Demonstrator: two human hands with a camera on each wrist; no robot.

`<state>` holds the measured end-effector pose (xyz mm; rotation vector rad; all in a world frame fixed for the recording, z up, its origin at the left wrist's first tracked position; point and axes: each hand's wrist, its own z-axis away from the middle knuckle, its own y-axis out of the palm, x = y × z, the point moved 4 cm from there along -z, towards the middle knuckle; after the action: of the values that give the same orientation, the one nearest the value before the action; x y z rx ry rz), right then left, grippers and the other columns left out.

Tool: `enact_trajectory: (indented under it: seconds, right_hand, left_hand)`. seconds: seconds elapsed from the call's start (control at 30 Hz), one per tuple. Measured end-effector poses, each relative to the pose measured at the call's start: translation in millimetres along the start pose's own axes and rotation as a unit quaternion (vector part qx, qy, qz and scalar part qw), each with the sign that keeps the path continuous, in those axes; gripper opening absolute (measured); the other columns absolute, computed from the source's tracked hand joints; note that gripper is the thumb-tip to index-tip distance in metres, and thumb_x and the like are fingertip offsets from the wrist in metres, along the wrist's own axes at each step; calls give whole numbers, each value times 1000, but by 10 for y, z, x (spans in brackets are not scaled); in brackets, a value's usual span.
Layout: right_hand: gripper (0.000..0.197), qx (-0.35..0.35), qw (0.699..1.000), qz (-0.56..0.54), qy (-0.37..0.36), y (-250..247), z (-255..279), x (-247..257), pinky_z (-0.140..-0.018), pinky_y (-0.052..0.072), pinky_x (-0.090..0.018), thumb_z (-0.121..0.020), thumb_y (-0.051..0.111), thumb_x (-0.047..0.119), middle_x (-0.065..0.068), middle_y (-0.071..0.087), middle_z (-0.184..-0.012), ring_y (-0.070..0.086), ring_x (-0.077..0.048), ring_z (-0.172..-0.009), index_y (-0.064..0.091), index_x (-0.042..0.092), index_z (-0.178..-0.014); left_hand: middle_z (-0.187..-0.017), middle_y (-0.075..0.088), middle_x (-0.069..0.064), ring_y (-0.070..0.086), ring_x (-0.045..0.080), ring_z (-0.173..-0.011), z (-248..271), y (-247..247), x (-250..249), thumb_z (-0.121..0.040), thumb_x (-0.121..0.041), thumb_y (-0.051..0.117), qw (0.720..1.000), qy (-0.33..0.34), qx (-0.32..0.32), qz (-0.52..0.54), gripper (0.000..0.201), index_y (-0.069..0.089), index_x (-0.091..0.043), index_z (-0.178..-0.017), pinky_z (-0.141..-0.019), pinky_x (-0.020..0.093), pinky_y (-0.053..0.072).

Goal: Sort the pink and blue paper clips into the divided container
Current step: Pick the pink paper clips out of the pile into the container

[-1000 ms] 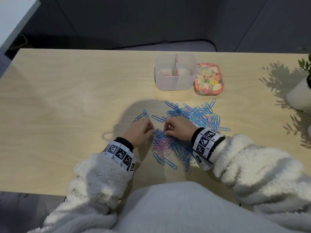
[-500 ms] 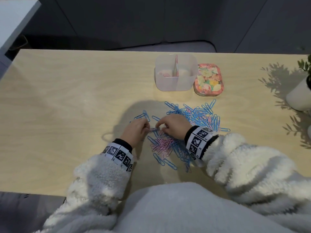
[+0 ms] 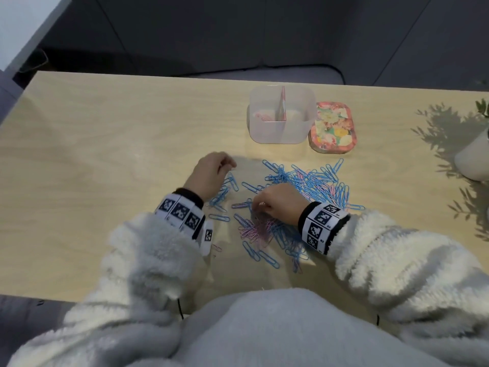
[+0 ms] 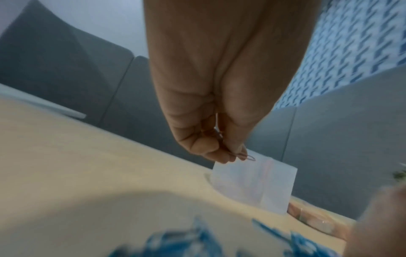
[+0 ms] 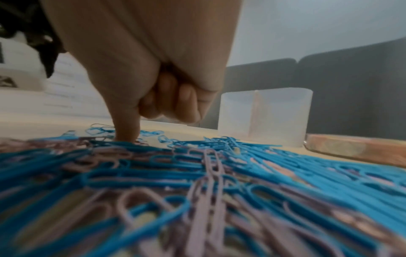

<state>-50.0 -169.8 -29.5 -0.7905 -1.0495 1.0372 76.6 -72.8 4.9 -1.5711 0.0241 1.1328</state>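
Left hand (image 3: 211,173) has lifted away from the pile (image 3: 296,202) toward the container (image 3: 281,119), pinching one clip (image 4: 250,157) (colour unclear). Right hand (image 3: 275,205) stays low on the table (image 3: 105,154), other fingers curled, index finger (image 5: 126,128) pressing into the clips. Some pink clips lie in the container's left compartment.

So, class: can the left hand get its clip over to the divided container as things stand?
Probably yes. The left hand pinches a paper clip, and only bare table lies between it and the open-topped divided container; the right hand stays back in the clip pile.
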Motion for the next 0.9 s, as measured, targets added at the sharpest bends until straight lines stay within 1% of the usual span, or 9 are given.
enact_trajectory:
  seconds: [0.1, 0.17, 0.27, 0.33, 0.47, 0.6, 0.73, 0.8, 0.9]
  right_hand:
    - [19, 0, 1000, -6, 15, -6, 19, -86, -81, 46, -34, -89, 55, 26, -2, 68, -107, 61, -24, -102, 66, 21, -104]
    - [18, 5, 1000, -5, 17, 3, 41, -118, -80, 45, -33, -89, 54, 26, -4, 67, -105, 61, -25, -99, 64, 17, -102]
    - [16, 24, 998, -45, 26, 34, 53, -170, -78, 43, -32, -88, 57, 24, -6, 66, -104, 60, -25, -97, 62, 12, -97]
    - [14, 43, 996, -73, 36, 47, 49, -206, -79, 45, -33, -87, 58, 24, -5, 67, -104, 61, -25, -97, 61, 12, -94]
    - [16, 80, 992, -78, 54, 94, 57, -226, -78, 46, -34, -88, 53, 24, -8, 65, -105, 60, -27, -96, 59, 11, -96]
    - [14, 83, 992, -75, 52, 51, 63, -212, -68, 40, -32, -88, 50, 24, -12, 62, -95, 54, -25, -81, 52, 10, -86]
    - [4, -5, 989, -138, 60, -514, -119, -323, -60, 34, -26, -83, 55, 16, -2, 57, -77, 47, -19, -73, 55, 12, -81]
    - [13, -79, 980, -169, 74, -929, -259, -432, -53, 33, -19, -82, 55, 11, 3, 50, -67, 45, -17, -66, 51, 14, -71]
    - [17, -174, 965, -179, 80, -1382, -494, -571, -62, 34, -26, -81, 53, 9, -6, 53, -74, 47, -21, -71, 45, 15, -67]
  left_hand:
    - [-98, 64, 13, 57, 25, -89, -362, -117, -333, -94, -8, 45, 998, 57, -15, 0, 20, 63, -2, -95, -77, 28, 41]
    - [-99, 65, 12, 57, 24, -87, -649, -136, -514, -94, -11, 44, 998, 60, -19, -11, 21, 64, -4, -97, -77, 30, 43]
    - [-110, 66, 12, 58, 28, -102, -1022, -85, -680, -92, -9, 45, 996, 61, -34, -54, 21, 64, -8, -101, -89, 34, 45]
    - [-111, 66, 12, 59, 28, -104, -1177, -37, -720, -91, -6, 46, 995, 54, -39, -69, 22, 63, -8, -105, -89, 32, 44]
    - [-118, 65, 12, 59, 29, -110, -1307, 54, -687, -90, -10, 51, 995, 45, -25, -89, 27, 60, -9, -115, -95, 33, 44]
    - [-131, 55, 8, 47, 26, -123, -1171, 2, -635, -90, -12, 51, 990, 91, -35, -107, 28, 58, -12, -118, -105, 36, 34]
    - [-112, 62, 9, 51, 29, -108, -661, -111, -386, -85, -9, 54, 986, 124, -78, -80, 20, 65, -14, -101, -97, 43, 39]
    - [-106, 64, 6, 54, 26, -103, -322, -69, -155, -87, -13, 56, 991, 89, -21, -94, 16, 66, -16, -99, -93, 43, 42]
    - [-100, 64, 5, 56, 23, -96, 173, 11, 189, -87, -17, 58, 992, 22, 69, -100, 12, 66, -15, -97, -87, 38, 46]
